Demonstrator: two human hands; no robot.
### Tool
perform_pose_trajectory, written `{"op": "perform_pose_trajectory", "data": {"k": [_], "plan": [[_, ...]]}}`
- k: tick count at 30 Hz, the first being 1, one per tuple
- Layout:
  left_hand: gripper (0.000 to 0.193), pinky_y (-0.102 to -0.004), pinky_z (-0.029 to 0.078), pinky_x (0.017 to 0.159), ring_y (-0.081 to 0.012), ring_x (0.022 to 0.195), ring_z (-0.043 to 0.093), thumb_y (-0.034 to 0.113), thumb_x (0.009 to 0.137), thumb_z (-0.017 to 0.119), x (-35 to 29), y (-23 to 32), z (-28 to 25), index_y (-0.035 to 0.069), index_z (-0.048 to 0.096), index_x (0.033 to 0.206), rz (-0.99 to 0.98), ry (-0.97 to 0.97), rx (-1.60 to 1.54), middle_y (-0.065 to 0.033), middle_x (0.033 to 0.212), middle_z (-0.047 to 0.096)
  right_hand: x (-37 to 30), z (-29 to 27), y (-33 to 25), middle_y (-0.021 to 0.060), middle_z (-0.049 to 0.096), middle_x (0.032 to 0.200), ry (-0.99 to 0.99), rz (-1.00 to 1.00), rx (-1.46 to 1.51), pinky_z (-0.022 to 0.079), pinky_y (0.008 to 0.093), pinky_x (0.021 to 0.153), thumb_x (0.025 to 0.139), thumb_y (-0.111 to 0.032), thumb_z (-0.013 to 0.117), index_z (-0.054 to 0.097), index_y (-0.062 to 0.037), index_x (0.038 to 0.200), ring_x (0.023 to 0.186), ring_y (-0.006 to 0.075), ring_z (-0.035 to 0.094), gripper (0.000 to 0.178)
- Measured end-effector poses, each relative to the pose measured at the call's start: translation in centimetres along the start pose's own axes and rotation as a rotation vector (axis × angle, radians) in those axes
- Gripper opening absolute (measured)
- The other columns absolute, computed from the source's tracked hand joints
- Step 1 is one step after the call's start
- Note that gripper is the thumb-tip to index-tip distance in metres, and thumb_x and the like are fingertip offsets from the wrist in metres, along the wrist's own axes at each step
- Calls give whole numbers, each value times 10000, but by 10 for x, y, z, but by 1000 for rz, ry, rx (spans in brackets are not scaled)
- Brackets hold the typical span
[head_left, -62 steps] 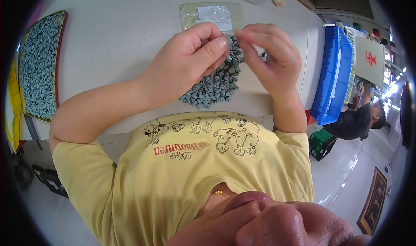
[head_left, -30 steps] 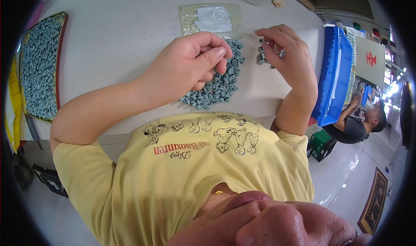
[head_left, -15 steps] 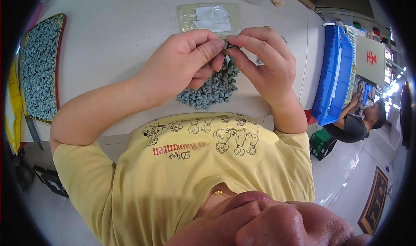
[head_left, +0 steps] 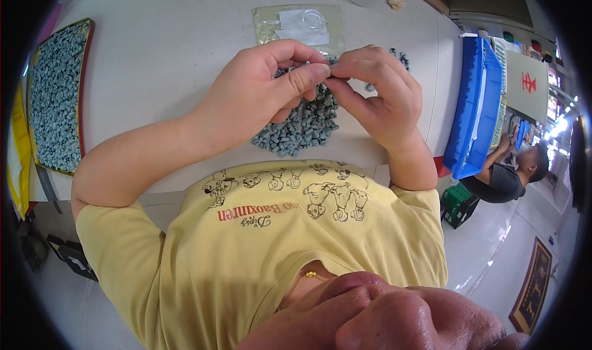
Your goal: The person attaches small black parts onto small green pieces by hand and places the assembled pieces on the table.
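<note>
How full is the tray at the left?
The tray looks full: small grey pieces cover it edge to edge, though their depth can't be told.

Glare streaks the floor (head_left: 483, 248) at right; corners fall black.

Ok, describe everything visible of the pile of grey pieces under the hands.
The pile is a loose, uneven heap of small, chunky, blue-grey, stone-like pieces. It lies on the pale table, between the yellow shirt and the flat plastic bag. The left hand and right hand hide part of it; whether either touches it is unclear.
</note>
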State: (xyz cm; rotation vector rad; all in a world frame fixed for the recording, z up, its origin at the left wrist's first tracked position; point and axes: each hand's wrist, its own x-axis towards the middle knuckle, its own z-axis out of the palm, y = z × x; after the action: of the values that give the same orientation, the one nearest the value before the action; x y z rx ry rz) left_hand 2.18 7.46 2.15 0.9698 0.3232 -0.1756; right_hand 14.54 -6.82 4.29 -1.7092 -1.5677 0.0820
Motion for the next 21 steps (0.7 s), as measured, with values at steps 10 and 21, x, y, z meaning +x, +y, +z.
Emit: {"op": "perform_pose_trajectory", "data": {"k": [10, 21], "plan": [[177, -188, 315, 421, -40, 487, 389, 195, 891, 540, 0, 2, 1, 19, 530, 905, 16, 4, -20, -2, 674, 500, 0, -2, -1, 99, 607, 802, -23, 55, -7, 464, 269, 598, 626, 26, 711, 621, -11, 855, 700, 205, 581, 248], [188, -184, 330, 432, -38, 499, 405, 220, 881, 557, 2, 0, 1, 32, 540, 886, 35, 24, 64, -4, 676, 512, -3, -2, 4, 104, 606, 796, -31, 21, 23, 463, 263, 579, 632, 65, 686, 616, 1, 866, 675, 196, 579, 253]]}}
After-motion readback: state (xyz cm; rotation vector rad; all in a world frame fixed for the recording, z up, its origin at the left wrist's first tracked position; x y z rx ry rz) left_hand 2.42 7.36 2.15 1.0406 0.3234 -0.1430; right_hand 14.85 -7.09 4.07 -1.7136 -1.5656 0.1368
